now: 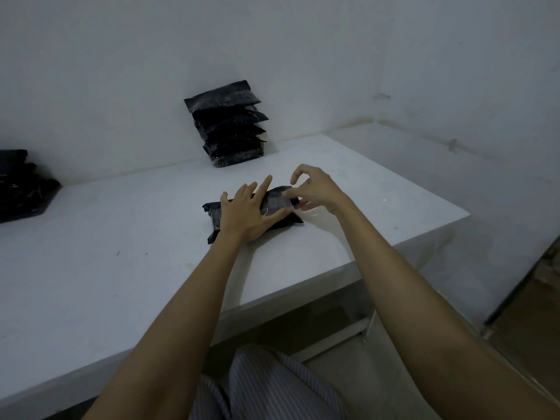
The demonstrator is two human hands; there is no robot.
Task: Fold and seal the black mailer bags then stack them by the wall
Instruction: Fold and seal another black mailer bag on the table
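On the desk (91, 268), near its right edge, the left hand (242, 213) presses a black bag (277, 204) flat with straight fingers. The right hand (315, 189) pinches the bag's right end. A stack of bags (230, 128) stands at the far edge, against the wall (121, 56).

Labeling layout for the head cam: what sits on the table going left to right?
Dark pile at the left edge → stack of sealed black bags by the wall → left hand pressing flat on the bag being folded → right hand, fingers at that bag's right end.
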